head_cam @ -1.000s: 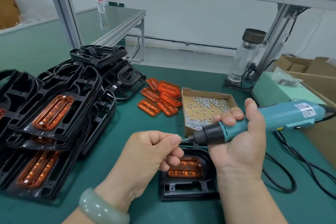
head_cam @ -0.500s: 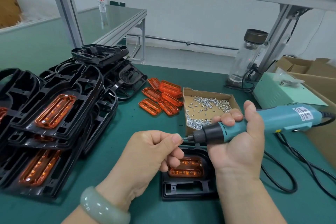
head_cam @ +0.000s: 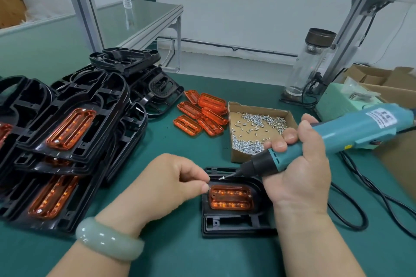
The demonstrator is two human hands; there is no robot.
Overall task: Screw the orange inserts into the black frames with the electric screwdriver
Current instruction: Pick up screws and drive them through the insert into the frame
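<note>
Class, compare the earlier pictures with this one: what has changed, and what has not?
The left hand let go of the screw, now on the bit, and dropped to the left end of the insert. The screwdriver tipped down toward the frame. The right hand still grips it; frame and insert stayed put.

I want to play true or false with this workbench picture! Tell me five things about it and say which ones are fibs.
1. The right hand grips the blue electric screwdriver. True.
2. The cardboard box is empty. False: it holds many silver screws.
3. A screw sits at the screwdriver's tip. True.
4. The loose orange inserts lie right of the box. False: they lie left of it.
5. A pale green bangle is on the wrist of the left hand. True.
</note>
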